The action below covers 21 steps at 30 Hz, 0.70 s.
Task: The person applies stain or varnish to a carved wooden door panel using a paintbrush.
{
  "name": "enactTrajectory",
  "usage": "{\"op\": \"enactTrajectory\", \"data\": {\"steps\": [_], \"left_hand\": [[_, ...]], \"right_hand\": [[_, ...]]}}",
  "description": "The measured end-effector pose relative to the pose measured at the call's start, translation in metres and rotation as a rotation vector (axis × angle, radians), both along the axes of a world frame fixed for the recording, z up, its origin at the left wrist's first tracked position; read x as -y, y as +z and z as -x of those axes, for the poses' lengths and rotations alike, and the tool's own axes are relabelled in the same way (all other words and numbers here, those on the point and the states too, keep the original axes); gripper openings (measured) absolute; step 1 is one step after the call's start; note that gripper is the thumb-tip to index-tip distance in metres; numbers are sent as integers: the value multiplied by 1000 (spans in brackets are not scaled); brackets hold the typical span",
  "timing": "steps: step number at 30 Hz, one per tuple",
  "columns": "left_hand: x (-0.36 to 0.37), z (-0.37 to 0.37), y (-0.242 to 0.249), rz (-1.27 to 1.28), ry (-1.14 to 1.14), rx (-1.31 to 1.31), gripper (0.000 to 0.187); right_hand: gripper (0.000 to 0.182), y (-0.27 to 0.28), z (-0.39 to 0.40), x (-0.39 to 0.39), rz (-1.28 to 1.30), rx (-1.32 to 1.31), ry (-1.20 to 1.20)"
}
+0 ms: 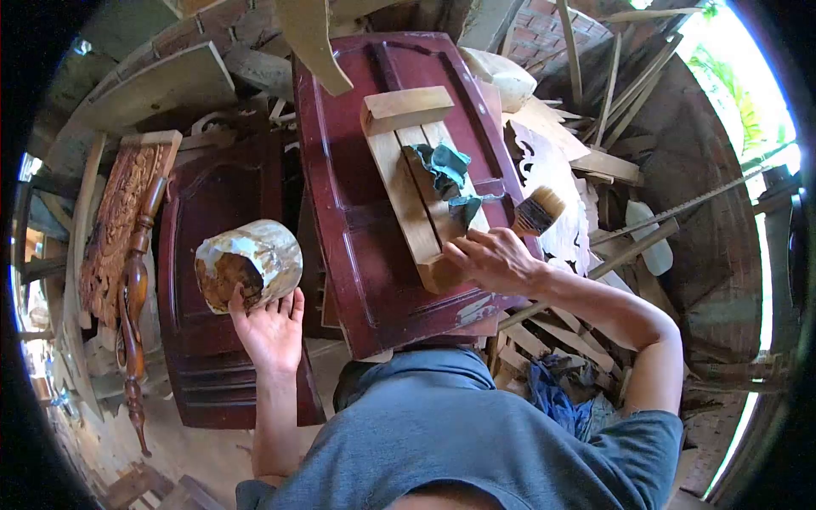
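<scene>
The wooden frame (408, 189) ran along the panel's (340, 246) long edges; right hand (493, 259), grip unclear, touched its near end; left hand (270, 327) pinched the tub (279, 253).

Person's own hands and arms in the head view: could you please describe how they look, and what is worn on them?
The left hand and right hand are bare, with no gloves, and I see no ring or watch. The left forearm and right forearm are uncovered. The shirt is dark grey-blue, with short sleeves.
</scene>
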<state>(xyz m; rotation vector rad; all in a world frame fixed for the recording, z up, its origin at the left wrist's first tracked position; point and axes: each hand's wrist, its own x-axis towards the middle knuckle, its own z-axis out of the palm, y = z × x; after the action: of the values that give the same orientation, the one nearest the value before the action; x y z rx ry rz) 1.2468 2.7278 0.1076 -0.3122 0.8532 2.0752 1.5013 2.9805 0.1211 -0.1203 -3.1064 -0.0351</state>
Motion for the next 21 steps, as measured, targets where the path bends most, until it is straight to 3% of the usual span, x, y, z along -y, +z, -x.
{"op": "enactTrajectory", "data": {"steps": [5, 7, 9, 17, 21], "left_hand": [[-5, 8, 3, -64, -33, -76, 67], [-10, 13, 4, -87, -40, -49, 55], [-17, 14, 3, -130, -94, -76, 55], [-17, 42, 20, -234, -354, 4, 56], [-18, 49, 17, -342, -487, -78, 54]], "right_hand": [[29, 50, -28, 18, -120, 161, -126], [35, 64, -54, 34, -264, 14, -155], [36, 92, -77, 47, -430, 32, -225], [27, 149, -139, 182, -383, 290, -706], [26, 138, -178, 250, -306, 295, -901]]}}
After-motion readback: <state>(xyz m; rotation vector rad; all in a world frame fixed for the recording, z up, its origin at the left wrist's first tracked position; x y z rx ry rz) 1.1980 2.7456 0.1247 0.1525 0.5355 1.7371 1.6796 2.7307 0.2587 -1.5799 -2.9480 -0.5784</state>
